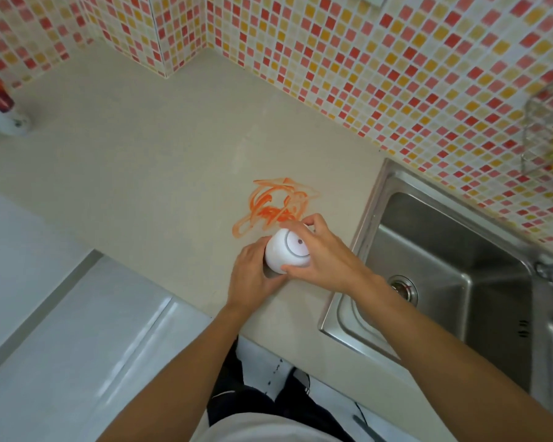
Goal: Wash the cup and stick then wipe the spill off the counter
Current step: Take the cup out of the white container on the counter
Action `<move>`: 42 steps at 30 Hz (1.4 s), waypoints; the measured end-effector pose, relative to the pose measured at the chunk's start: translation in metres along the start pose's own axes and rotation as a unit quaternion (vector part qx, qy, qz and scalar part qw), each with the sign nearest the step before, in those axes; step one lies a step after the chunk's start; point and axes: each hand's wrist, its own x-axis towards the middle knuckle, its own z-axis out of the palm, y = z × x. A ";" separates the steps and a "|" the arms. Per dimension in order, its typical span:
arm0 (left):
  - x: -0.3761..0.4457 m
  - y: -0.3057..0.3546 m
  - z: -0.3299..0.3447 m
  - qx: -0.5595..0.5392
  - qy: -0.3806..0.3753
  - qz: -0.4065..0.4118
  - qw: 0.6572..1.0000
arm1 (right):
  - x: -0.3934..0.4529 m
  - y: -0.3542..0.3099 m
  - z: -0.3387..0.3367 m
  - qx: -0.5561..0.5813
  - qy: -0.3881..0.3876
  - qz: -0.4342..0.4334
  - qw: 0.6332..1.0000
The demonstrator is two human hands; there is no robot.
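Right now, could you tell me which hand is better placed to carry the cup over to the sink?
The right hand: it already grips the white cup and is nearer the sink; the left hand is on the far side.

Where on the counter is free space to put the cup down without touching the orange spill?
Bare counter stretches left of the spill, toward the tiled corner. It is tight near the sink, where both hands, left and right, hold the cup.
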 end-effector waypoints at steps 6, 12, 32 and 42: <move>-0.003 0.004 0.000 0.013 0.009 -0.002 1.000 | -0.002 0.003 -0.007 0.010 -0.013 -0.004 1.000; -0.002 0.008 0.000 0.029 -0.021 -0.053 0.998 | -0.001 -0.004 0.000 0.020 -0.004 0.073 0.997; -0.004 0.018 -0.008 0.042 -0.026 -0.005 0.999 | 0.002 0.003 -0.037 -0.076 -0.121 -0.075 0.987; -0.004 0.019 -0.007 0.064 -0.006 -0.015 0.998 | -0.012 -0.002 -0.077 -0.073 -0.068 -0.053 0.994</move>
